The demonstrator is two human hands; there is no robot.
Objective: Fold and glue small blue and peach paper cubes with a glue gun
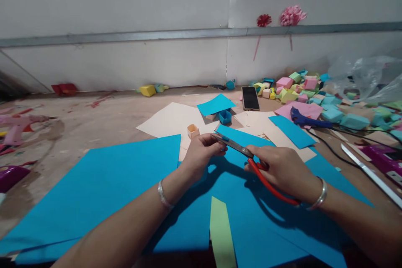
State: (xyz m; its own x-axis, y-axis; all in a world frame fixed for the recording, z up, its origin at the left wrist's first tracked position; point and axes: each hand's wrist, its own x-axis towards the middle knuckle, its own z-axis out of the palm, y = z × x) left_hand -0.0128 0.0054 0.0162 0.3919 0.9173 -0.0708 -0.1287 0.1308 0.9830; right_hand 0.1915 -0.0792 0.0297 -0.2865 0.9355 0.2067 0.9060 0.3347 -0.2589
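Note:
My right hand grips red-handled scissors, whose blades point left toward my left hand. My left hand is closed in a pinch on a small blue paper piece at the blade tips. Both hands hover over large blue paper sheets spread on the work surface. A light green paper strip lies on the blue sheet near me. Each wrist wears a silver bangle.
Cream sheets and smaller blue sheets lie beyond, with a small peach box and a blue box. A phone, a blue glue gun, a pile of coloured paper boxes, a plastic bag and a ruler sit right.

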